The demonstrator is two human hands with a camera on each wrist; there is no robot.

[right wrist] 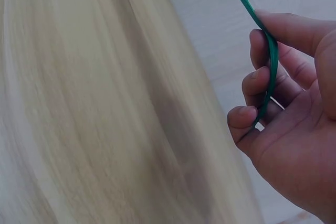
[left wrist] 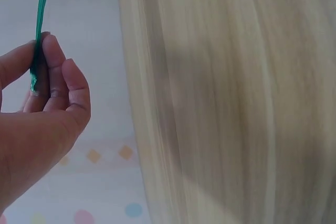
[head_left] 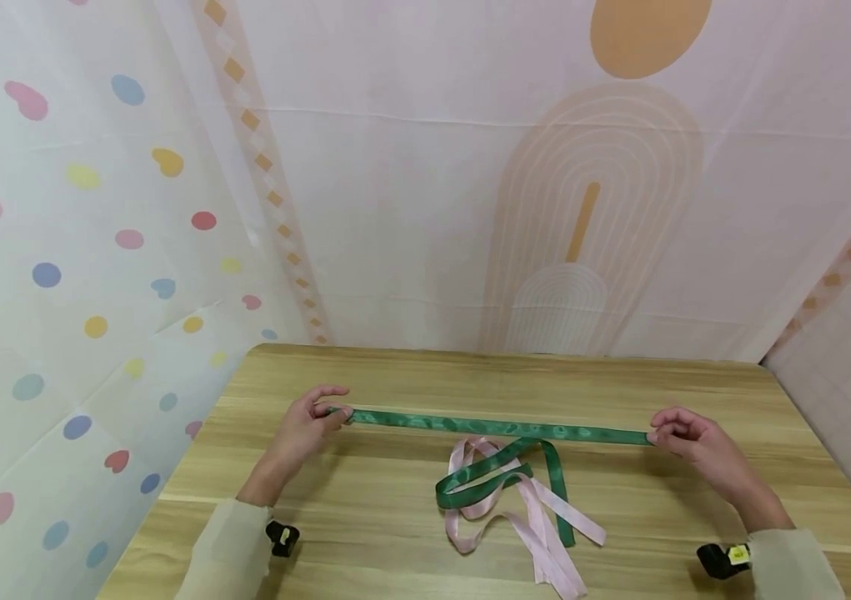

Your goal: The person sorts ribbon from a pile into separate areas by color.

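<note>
A green satin ribbon (head_left: 500,427) is stretched nearly straight between the two hands, above the table. My left hand (head_left: 305,429) pinches one end between thumb and fingers; in the left wrist view a short green tail (left wrist: 34,80) lies against the fingers. My right hand (head_left: 703,450) pinches the other end, and in the right wrist view a longer tail (right wrist: 273,66) runs down across the curled fingers. Below the taut ribbon, on the table, lie a second length of green ribbon (head_left: 558,483) and pink ribbon (head_left: 541,533), loosely looped over each other.
The wood-grain table (head_left: 365,533) reaches back to a pale patterned curtain (head_left: 410,208). Another curtain with coloured dots and hearts (head_left: 95,325) hangs at the left. Small black cameras (head_left: 284,537) sit at both wrists, by the light sleeves.
</note>
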